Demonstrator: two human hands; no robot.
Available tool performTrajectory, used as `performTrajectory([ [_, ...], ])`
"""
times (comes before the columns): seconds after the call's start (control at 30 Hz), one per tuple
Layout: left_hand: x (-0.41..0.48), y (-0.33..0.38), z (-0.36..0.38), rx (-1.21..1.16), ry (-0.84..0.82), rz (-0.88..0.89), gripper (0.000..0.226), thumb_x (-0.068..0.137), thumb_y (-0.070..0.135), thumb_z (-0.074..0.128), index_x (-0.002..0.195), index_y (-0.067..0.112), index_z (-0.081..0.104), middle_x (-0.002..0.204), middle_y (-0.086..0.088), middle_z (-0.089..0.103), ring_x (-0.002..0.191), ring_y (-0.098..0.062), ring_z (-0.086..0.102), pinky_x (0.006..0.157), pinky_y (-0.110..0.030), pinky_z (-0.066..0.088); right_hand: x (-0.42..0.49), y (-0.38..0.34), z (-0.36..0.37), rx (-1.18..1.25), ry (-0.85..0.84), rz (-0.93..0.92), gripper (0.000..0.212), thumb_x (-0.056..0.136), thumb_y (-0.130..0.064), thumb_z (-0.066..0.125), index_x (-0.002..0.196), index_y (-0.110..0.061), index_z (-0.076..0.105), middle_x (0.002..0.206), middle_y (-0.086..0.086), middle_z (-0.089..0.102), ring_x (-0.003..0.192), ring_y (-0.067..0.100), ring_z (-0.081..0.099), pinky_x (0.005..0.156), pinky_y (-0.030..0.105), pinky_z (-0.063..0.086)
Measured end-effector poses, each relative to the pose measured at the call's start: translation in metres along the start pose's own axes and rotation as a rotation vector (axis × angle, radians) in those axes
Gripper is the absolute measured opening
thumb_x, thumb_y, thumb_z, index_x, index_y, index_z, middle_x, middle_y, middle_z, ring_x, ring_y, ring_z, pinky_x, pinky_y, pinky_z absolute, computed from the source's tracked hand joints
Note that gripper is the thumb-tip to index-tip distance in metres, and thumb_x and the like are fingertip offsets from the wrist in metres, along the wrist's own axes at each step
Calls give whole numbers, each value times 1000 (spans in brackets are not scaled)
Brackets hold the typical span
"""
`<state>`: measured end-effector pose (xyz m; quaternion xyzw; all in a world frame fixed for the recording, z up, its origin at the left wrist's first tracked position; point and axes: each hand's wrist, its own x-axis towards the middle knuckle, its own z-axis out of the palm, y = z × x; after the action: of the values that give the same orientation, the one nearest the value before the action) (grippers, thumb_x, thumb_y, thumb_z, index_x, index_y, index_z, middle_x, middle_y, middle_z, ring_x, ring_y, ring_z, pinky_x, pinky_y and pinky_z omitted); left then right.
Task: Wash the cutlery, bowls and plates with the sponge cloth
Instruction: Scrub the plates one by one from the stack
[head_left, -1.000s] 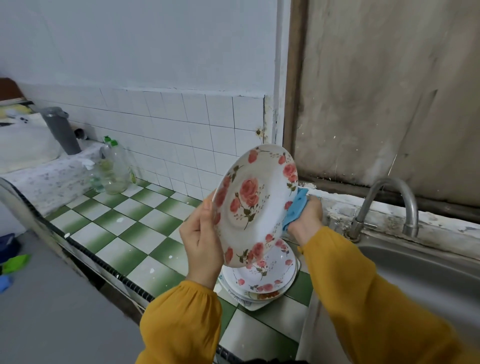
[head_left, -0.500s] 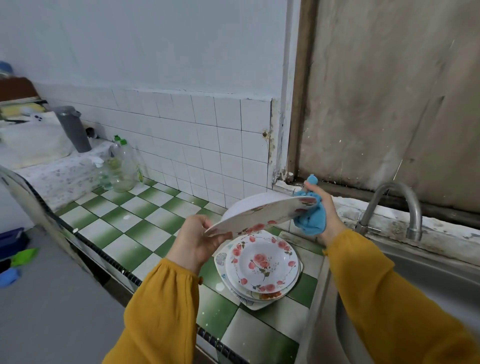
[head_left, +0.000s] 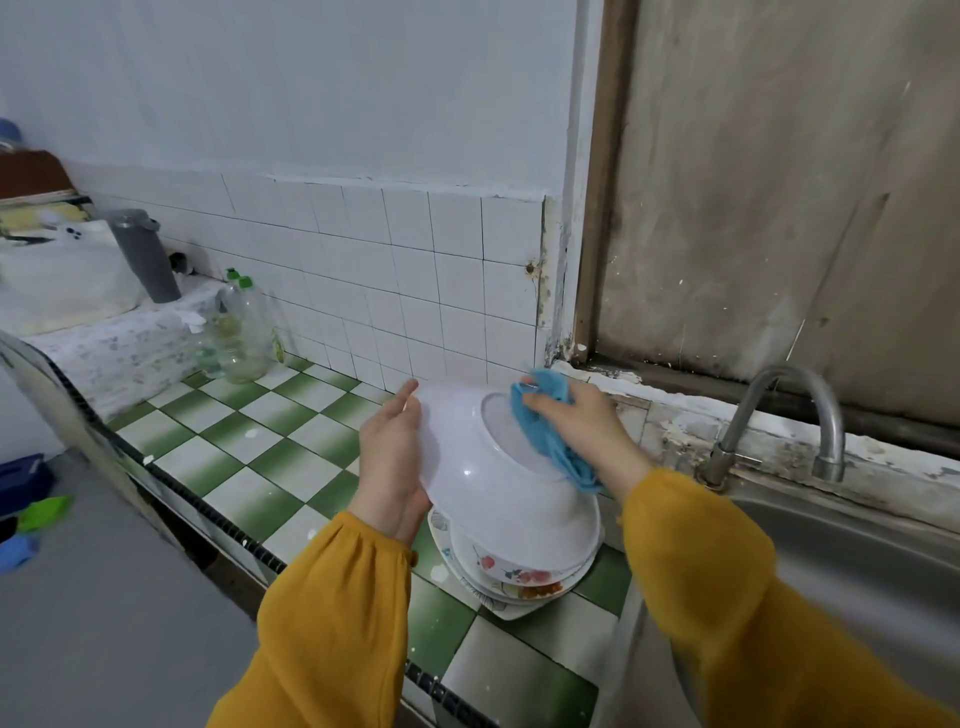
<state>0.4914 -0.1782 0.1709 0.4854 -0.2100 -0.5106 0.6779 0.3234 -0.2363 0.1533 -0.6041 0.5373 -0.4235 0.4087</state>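
Note:
I hold a white plate (head_left: 483, 467) upside down, its plain underside facing me, above the counter. My left hand (head_left: 392, 462) grips its left rim. My right hand (head_left: 576, 426) holds the blue sponge cloth (head_left: 550, 431) and presses it against the plate's raised base ring. Below the held plate, a stack of rose-patterned plates (head_left: 514, 577) rests on the green and white checked counter (head_left: 249, 452), partly hidden by the plate in my hands.
A steel sink (head_left: 852, 582) with a curved tap (head_left: 779, 415) lies to the right. Clear bottles with green caps (head_left: 241, 332) stand against the tiled wall at the left, beside a grey tumbler (head_left: 145, 254) on a raised ledge.
The plate has been turned from face-up toward me to fully upside down. My right hand with the cloth has moved from the plate's far rim onto its underside.

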Motion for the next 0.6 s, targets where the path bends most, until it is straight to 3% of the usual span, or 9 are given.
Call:
performTrajectory([
  [0.13, -3, 1, -2, 6, -55, 135, 36, 102, 8, 43, 137, 12, 52, 119, -11, 63, 88, -20, 65, 79, -30, 55, -38, -10, 30, -108, -112, -368, 39, 96, -19, 58, 134, -29, 56, 142, -18, 44, 134, -1, 35, 111, 18, 25],
  [0.23, -8, 4, -8, -24, -138, 163, 37, 101, 7, 44, 137, 12, 52, 117, -9, 66, 87, -18, 66, 79, -29, 58, -26, -6, 26, -45, 16, -357, 39, 96, -19, 58, 134, -28, 55, 151, -15, 35, 142, 7, 25, 114, 26, 24],
  [0.3, -11, 5, -12, -12, -197, 163, 37, 101, 7, 45, 137, 13, 52, 119, -9, 66, 86, -18, 67, 75, -28, 59, -4, -8, 18, -15, 185, -197, 29, 95, -16, 60, 124, -17, 66, 139, 0, 55, 129, 18, 48, 103, 29, 42],
  [0.37, -14, 5, -14, 24, -245, 185, 37, 101, 7, 45, 137, 14, 53, 116, -5, 69, 85, -18, 69, 74, -28, 60, 9, -17, 14, -62, 266, -70, 21, 92, -16, 61, 98, 0, 73, 100, 14, 71, 93, 25, 64, 73, 31, 46],
  [0.4, -13, 5, -15, 59, -263, 214, 37, 101, 8, 45, 136, 15, 53, 110, 0, 72, 85, -16, 70, 74, -27, 59, 11, -23, 17, -104, 263, -74, 23, 90, -16, 61, 87, 5, 71, 83, 17, 69, 77, 23, 60, 63, 30, 40],
  [0.47, -13, 5, -14, 153, -301, 291, 36, 102, 8, 44, 134, 17, 54, 98, 9, 74, 88, -13, 71, 78, -25, 58, 2, -37, 28, -185, 249, -189, 22, 89, -13, 59, 74, 2, 67, 67, 11, 61, 65, 17, 51, 59, 28, 36],
  [0.5, -13, 5, -13, 186, -312, 329, 36, 102, 6, 44, 134, 18, 54, 98, 9, 75, 93, -12, 70, 83, -25, 56, -7, -42, 35, -217, 222, -288, 17, 88, -12, 59, 76, -6, 70, 72, 6, 65, 70, 15, 55, 64, 28, 40],
  [0.53, -13, 5, -12, 192, -313, 355, 36, 101, 5, 43, 132, 19, 54, 101, 6, 74, 100, -14, 69, 89, -26, 54, -18, -44, 45, -253, 189, -404, 14, 87, -12, 60, 89, -12, 74, 88, 4, 72, 87, 14, 62, 78, 27, 46],
  [0.6, -10, 6, -14, 120, -281, 359, 36, 100, 2, 44, 129, 20, 56, 105, -1, 72, 107, -18, 66, 97, -29, 51, -38, -37, 64, -331, 157, -639, 31, 86, -15, 61, 115, -15, 71, 124, 3, 67, 127, 17, 52, 108, 32, 40],
])
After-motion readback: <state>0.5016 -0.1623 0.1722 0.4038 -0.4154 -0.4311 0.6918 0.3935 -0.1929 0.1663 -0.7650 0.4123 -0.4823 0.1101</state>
